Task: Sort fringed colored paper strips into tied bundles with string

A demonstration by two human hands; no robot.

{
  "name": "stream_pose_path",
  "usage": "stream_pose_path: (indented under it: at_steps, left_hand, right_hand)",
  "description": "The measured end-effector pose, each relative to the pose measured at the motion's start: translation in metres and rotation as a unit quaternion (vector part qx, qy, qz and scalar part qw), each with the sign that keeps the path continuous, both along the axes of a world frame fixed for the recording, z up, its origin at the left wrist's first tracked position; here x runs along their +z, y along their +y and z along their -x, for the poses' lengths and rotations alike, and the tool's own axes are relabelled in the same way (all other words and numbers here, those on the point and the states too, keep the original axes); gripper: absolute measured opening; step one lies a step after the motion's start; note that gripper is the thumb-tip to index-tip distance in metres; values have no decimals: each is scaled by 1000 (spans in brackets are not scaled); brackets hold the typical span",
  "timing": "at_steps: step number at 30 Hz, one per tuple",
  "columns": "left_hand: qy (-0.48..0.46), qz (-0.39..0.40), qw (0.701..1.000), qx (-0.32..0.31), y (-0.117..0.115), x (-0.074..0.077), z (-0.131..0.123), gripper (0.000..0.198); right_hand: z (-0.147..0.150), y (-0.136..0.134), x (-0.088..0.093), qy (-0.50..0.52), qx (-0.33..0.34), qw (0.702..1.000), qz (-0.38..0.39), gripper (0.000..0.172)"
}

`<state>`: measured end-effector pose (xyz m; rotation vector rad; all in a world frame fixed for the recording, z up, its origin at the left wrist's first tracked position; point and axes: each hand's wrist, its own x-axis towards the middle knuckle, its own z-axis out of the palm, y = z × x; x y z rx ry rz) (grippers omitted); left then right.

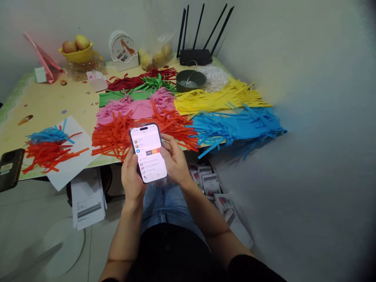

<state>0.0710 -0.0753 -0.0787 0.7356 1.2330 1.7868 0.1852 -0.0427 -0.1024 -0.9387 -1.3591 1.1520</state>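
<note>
A smartphone (148, 164) with a lit white screen is held between both hands over my lap, in front of the table edge. Its screen shows a list with a swiped row of coloured buttons. My left hand (131, 176) grips the phone's left side, thumb along the edge. On the right side, my right hand (175, 158) wraps round it, its thumb over the screen's right edge. Just beyond the phone lie bundles of fringed strips: red-orange (113, 133), pink (141, 109), green (143, 94), dark red (129, 83), yellow (217, 98) and blue (241, 123).
A second phone (11, 168) juts over the table's left corner. Blue and red strips lie on white paper (70, 164). A dark green bowl (190, 87), a router (196, 57) and a yellow fruit bowl (76, 56) stand behind. Printed papers (210, 182) fill the floor by the wall.
</note>
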Motion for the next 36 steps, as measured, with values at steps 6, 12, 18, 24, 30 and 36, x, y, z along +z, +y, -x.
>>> stream_pose_path:
  at_steps: [6, 12, 18, 24, 30, 36]
  left_hand:
    - [-1, -3, 1000, -1, 1, -1, 0, 24]
    - [-13, -3, 1000, -9, 1, -1, 1, 25]
    - [-94, 15, 995, -11, 5, -1, 4, 20]
    - [-225, 50, 972, -46, 8, 1, 13, 25]
    - [-220, 43, 974, -42, 6, 2, 16, 20]
    - [-242, 44, 969, -6, 4, 5, 21, 20]
  right_hand:
    - [0, 1, 2, 1, -1, 1000, -7, 40]
    - [-1, 1, -2, 20, 12, 1000, -11, 45]
    - [-5, -3, -3, 68, 93, 993, -1, 61]
    - [-15, -13, -9, 49, 216, 974, -40, 87]
    - [-13, -17, -9, 10, 220, 974, -54, 91]
    - [-5, -17, -8, 1, 223, 973, -57, 91]
